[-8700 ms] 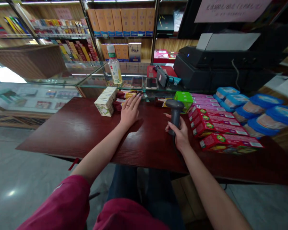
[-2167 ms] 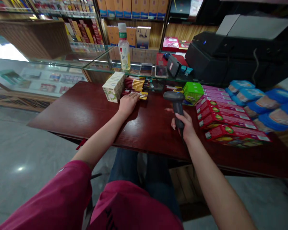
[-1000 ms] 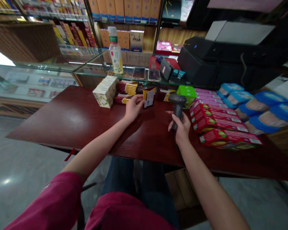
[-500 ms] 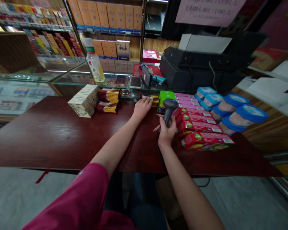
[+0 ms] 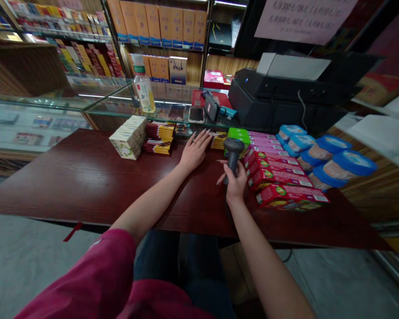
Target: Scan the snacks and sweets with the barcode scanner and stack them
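Note:
My right hand [image 5: 236, 179] is wrapped round the handle of a dark grey barcode scanner [image 5: 233, 153], its head up and its cable trailing down. Flat on the brown table [image 5: 69, 177] lies my left hand [image 5: 194, 153], fingers stretched out, a ring on one of them. Just right of its fingertips is a small stack of yellow-and-brown packets [image 5: 219, 140]. Further left stand two piles of similar packets [image 5: 158, 146] beside a row of pale cartons [image 5: 128, 139]. A green pack [image 5: 238, 135] sits behind the scanner, partly hidden by it.
Red boxes [image 5: 292, 197] and pink boxes [image 5: 267, 139] line up right of my right hand, with blue-lidded tubs [image 5: 354, 163] beyond. Behind the table, a glass counter [image 5: 109, 106] carries a bottle [image 5: 144, 91], a phone [image 5: 197, 114] and a black cash-register unit [image 5: 262, 99].
My left hand has drawn back a little to the left from the yellow-and-brown packets, and its fingers have spread flatter. My right hand still holds the scanner. The view has shifted slightly.

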`<state>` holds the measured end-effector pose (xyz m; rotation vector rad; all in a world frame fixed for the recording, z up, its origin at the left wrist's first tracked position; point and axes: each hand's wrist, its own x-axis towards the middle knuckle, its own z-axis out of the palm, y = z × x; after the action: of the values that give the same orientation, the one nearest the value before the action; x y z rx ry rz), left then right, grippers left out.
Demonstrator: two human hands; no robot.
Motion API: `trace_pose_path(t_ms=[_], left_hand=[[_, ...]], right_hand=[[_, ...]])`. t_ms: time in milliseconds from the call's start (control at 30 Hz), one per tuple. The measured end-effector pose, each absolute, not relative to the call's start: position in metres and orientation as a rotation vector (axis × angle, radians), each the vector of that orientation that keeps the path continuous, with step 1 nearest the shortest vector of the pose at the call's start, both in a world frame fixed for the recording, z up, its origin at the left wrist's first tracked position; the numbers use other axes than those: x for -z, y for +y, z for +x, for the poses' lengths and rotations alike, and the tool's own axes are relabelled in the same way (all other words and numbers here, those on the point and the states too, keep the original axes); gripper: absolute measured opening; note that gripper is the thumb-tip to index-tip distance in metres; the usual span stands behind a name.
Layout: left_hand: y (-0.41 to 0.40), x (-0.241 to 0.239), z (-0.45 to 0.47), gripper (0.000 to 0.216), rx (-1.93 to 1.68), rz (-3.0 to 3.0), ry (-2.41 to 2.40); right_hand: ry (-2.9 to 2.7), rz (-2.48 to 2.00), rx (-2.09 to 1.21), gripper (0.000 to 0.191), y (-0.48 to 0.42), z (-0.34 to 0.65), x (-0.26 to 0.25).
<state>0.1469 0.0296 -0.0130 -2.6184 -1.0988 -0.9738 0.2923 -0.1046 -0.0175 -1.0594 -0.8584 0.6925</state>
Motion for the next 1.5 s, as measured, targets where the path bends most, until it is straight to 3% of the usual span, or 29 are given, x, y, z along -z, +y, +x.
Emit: trace_pose_path(t_ms=[333, 600, 867, 967, 1200, 1500], left_hand=[[0.007, 0.008, -0.023, 0.053, 0.943, -2.305, -1.595], [0.002, 0.008, -0.014, 0.038, 0.692, -2.451, -1.544], [0.010, 0.007, -0.017, 0.041, 0.834, -2.506, -1.565], [0.007, 0.008, -0.013, 0.037, 1.153, -2.515, -1.637], [-0.013, 0.011, 0.035, 0.024, 2.678, -2.413, -2.056], [-0.020, 0.011, 0.044, 0.011, 3.143, -2.407, -2.278]], right_hand=[[-1.023, -0.950, -1.042, 0.028, -0.120, 0.282, 0.005], [-1.162, -0.951, -1.225, 0.029, -0.131, 0.275, 0.002], [-1.212, -0.987, -1.212, 0.032, -0.133, 0.275, 0.003], [-1.234, -0.980, -1.217, 0.032, -0.135, 0.276, 0.000], [-1.276, -0.957, -1.228, 0.035, -0.139, 0.273, -0.004], [-1.345, -1.037, -1.275, 0.043, -0.137, 0.273, 0.003]])
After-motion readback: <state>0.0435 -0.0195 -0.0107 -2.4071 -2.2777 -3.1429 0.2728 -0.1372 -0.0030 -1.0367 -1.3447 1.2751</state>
